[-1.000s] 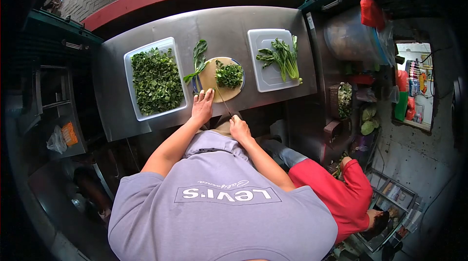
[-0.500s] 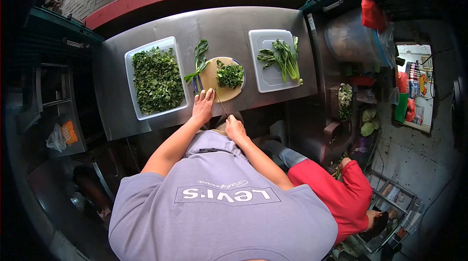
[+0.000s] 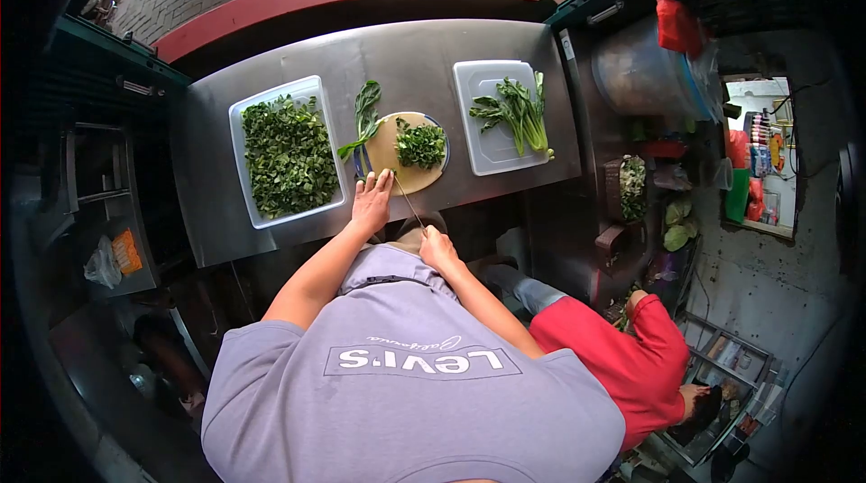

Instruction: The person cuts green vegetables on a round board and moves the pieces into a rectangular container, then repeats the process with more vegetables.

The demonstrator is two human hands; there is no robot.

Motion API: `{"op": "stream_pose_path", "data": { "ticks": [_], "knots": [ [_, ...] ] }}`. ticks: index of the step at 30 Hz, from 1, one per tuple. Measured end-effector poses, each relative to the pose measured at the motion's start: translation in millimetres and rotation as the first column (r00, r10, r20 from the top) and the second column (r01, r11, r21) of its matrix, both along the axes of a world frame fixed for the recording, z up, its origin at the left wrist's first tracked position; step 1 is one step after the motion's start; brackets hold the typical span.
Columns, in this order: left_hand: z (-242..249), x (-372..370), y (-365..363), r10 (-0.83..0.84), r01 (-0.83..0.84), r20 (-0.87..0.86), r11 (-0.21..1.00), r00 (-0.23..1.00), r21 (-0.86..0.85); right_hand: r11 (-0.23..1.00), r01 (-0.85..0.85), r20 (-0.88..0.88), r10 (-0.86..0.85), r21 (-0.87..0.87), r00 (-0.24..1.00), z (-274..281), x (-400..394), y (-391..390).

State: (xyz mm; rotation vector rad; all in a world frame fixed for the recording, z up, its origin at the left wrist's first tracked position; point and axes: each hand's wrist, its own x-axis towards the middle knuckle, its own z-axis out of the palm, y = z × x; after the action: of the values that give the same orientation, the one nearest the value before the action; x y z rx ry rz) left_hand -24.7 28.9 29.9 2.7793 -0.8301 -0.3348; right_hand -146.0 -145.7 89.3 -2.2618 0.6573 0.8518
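My right hand is wrapped round the handle of a knife, whose thin blade points up to the near edge of a round board. Beside the blade tip, my left hand presses with its fingertips at the board's lower left edge; a bit of green shows under them. Chopped greens lie heaped on the board. A leafy stalk rests along the board's left side.
A white tub of chopped leaves stands left, and a white lid with whole greens lies right on the metal table. A person in red is close on the right.
The view has shifted slightly. Both hands remain at the near edge of the board, with the knife in nearly the same place.
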Motion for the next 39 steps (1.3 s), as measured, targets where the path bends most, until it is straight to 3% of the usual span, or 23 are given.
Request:
{"op": "stream_pose_path", "data": {
  "ticks": [10, 39],
  "knots": [
    [3.6, 1.8, 4.9, -0.027, 0.027, 0.003, 1.0, 1.0, 0.001, 1.0, 0.025, 0.102, -0.024, -0.005, 0.994, -8.2, 4.9, -2.0],
    [1.7, -1.1, 4.8, -0.045, 0.045, 0.015, 0.999, 0.999, 0.006, 1.0, -0.02, 0.08, 0.019, 0.018, 0.997, -11.9, 17.9, 4.9]
  ]
}}
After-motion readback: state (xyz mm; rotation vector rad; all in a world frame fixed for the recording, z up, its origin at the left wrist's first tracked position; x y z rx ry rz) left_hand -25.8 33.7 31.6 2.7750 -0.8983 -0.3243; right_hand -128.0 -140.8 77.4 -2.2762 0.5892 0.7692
